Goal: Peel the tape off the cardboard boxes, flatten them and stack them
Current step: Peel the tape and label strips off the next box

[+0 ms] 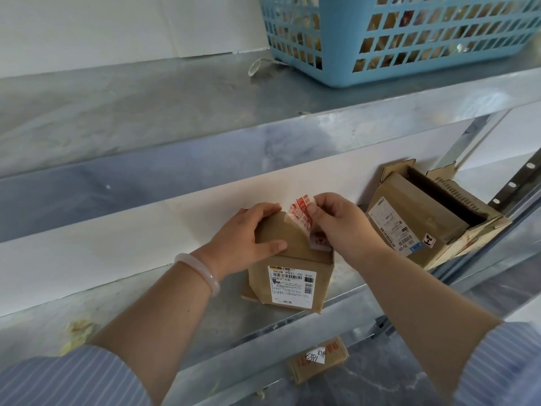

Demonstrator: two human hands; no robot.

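A small brown cardboard box (292,259) with a white shipping label stands on the metal shelf (219,315). My left hand (248,232) presses flat on its top left, fingers over the far edge. My right hand (336,224) pinches a strip of clear tape with red print (300,212), lifted partly off the box top; its lower end still sticks near the top's right edge. A second, larger box (424,224) lies on its side to the right, flaps open, empty inside.
A blue plastic basket (409,39) holding scraps sits on the upper shelf (146,112). On the floor below the shelf lies a flattened piece of cardboard (319,358) with a white tag. A perforated metal upright (515,183) runs at the right.
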